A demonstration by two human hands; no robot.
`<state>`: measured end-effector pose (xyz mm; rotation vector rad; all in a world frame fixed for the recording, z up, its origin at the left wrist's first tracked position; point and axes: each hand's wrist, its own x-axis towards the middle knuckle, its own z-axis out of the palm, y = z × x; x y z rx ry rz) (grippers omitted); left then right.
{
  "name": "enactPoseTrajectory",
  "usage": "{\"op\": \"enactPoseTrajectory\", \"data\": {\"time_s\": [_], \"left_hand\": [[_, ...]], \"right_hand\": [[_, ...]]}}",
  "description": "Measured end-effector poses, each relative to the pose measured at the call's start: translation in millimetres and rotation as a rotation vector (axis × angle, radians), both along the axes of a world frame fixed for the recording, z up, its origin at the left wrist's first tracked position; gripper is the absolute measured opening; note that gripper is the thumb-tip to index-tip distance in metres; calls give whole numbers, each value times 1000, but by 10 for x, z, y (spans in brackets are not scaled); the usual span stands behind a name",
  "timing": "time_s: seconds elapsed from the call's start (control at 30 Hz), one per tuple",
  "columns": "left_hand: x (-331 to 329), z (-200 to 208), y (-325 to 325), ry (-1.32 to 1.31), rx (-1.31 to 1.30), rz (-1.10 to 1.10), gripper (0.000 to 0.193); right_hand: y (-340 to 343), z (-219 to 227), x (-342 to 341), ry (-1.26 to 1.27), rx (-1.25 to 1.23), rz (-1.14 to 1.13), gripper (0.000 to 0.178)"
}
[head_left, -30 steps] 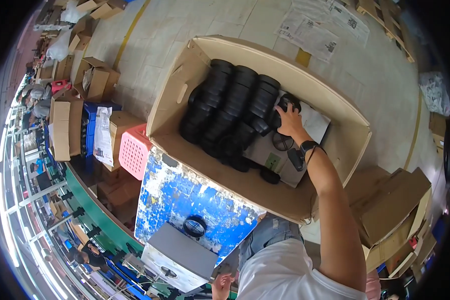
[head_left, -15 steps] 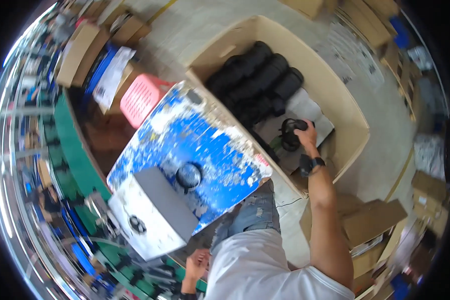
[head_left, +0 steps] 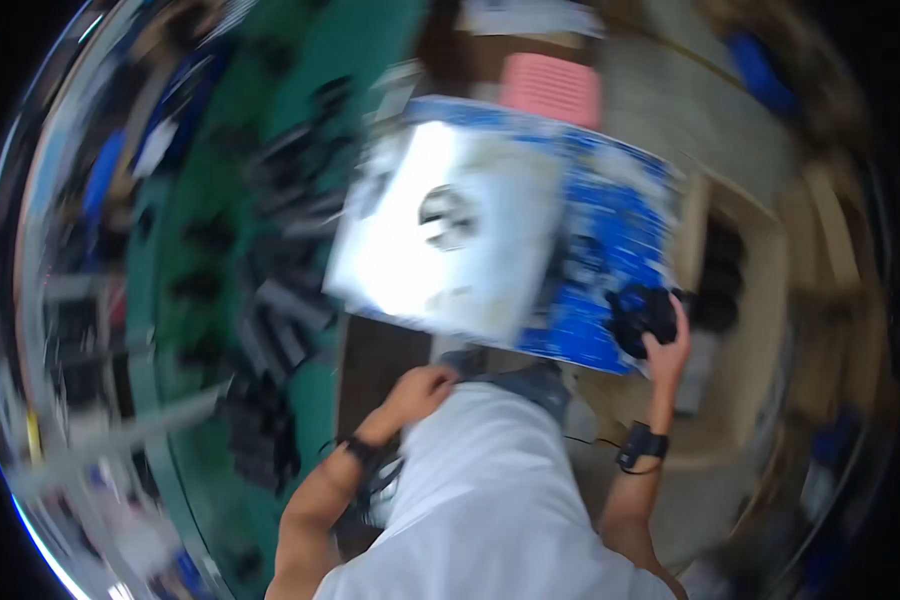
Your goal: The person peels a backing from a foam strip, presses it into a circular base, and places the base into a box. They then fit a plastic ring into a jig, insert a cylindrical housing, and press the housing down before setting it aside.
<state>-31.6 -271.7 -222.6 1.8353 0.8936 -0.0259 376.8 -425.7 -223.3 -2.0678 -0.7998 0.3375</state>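
Observation:
My right hand (head_left: 672, 345) is closed around a black round part (head_left: 638, 318), ring-shaped in the earlier frame and now blurred. The hand holds it over the right edge of a worn blue-topped table (head_left: 620, 220). On that table stands a white box-shaped machine (head_left: 500, 270) with a dark round fitting (head_left: 448, 217) on its bright top. My left hand (head_left: 420, 392) rests close to my lap at the table's near edge. Its fingers are curled in and nothing shows in them.
A large cardboard box (head_left: 760, 350) with black parts (head_left: 720, 270) inside stands right of the table. A pink plastic basket (head_left: 552, 90) is at the table's far side. To the left runs a green conveyor or bench (head_left: 195, 330) carrying several dark parts (head_left: 280, 320).
My view has swung left toward the machine. My right hand has lifted the black round part out of the cardboard box to the table's edge. My left hand stays near my lap.

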Motion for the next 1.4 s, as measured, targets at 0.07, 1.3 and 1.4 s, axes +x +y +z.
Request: {"op": "enactPoseTrajectory", "data": {"time_s": [0.07,1.3,1.4], "left_hand": [[36,-182,40,-107,-2,22,15],[-3583,-992,-2848,964,-142,2439,105],[-3237,-632,-2611,858,-45,2338,98]], "right_hand": [[158,-155,-1,16,-63,144,71],[228,-791,927,-27,-483,253,50],[225,-852,1055,-89,-524,303,51]]}}
